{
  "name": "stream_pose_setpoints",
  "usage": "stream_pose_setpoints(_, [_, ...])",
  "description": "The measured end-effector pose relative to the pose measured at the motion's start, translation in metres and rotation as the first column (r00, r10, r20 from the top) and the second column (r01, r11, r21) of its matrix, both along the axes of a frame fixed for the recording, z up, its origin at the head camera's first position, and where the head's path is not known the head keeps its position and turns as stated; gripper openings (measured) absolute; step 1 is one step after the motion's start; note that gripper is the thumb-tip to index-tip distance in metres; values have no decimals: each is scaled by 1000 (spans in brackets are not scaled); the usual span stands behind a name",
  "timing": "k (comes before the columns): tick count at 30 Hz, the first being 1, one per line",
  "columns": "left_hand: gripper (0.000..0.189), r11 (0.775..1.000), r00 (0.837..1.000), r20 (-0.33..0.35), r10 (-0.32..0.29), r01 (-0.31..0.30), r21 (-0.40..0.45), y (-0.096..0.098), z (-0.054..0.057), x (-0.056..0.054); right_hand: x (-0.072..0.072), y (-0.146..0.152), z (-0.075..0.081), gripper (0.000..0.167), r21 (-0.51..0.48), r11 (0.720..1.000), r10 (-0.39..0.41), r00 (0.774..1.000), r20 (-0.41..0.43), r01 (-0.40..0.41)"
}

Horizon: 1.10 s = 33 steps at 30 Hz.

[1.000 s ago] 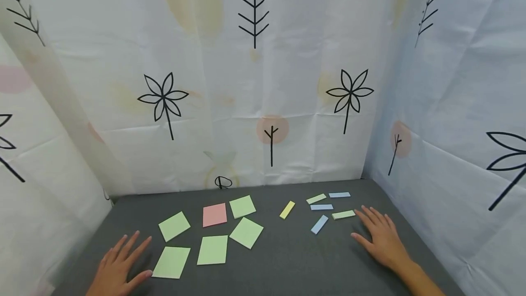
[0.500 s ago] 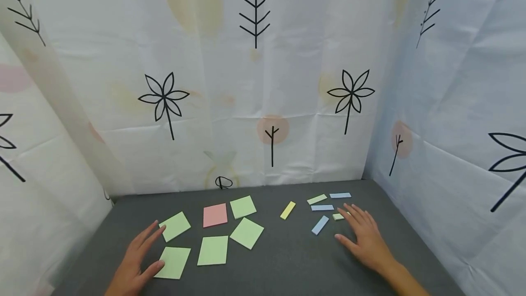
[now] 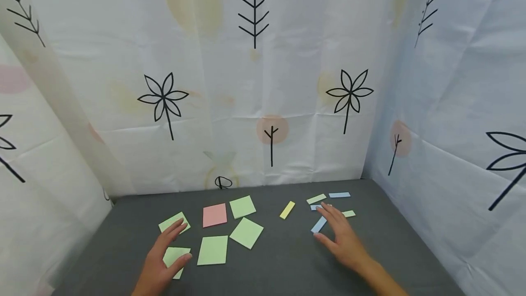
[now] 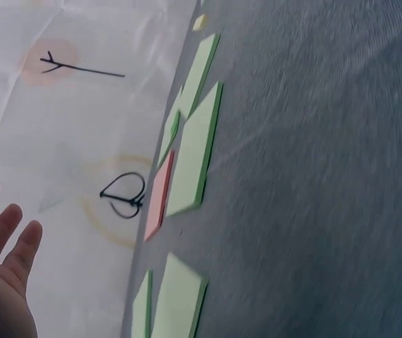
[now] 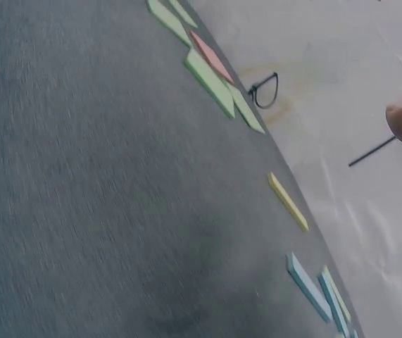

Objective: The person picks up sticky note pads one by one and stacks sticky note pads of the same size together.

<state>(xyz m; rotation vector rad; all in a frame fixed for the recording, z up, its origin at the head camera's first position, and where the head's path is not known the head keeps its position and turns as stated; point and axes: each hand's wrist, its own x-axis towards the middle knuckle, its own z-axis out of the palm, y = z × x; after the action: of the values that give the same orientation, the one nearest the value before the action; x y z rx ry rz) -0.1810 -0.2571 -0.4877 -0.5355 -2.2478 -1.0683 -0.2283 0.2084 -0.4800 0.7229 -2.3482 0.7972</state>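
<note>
My left hand (image 3: 158, 259) hovers with fingers spread over two green square sticky note pads, partly covering the farther pad (image 3: 167, 224) and the nearer pad (image 3: 171, 254). In the left wrist view, its loosely bent fingers (image 4: 23, 257) show nothing between them. At the right, my right hand (image 3: 346, 243) reaches over small strip pads with its fingers spread and nothing held. Its thumb tip is close to a tilted blue strip (image 3: 318, 225). Its fingertips overlap a second blue strip (image 3: 314, 207), and a green strip (image 3: 349, 214) shows partly behind the hand.
A pink square pad (image 3: 214, 215) and green pads (image 3: 212, 250) (image 3: 246, 233) (image 3: 242, 207) lie left of centre. A yellow strip (image 3: 287, 210) lies apart, and green (image 3: 316, 198) and blue strips (image 3: 339, 195) sit farther back. Printed curtains (image 3: 230, 150) border the dark table (image 3: 279, 268).
Both hands have moved inward: the left rightward and slightly forward over the green square pads, the right leftward over the strips. The pads and strips have stayed in place.
</note>
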Motion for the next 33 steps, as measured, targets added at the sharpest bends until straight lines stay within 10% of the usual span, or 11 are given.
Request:
stream_pose_setpoints(15, [48, 994, 994, 70, 80, -86, 75, 59, -20, -16, 0, -65, -24, 60, -120, 991, 79, 989, 128, -63])
stream_pose_setpoints(33, [36, 947, 971, 43, 235, -219, -235, 87, -47, -54, -25, -122, -42, 60, -146, 986, 131, 916, 378, -81])
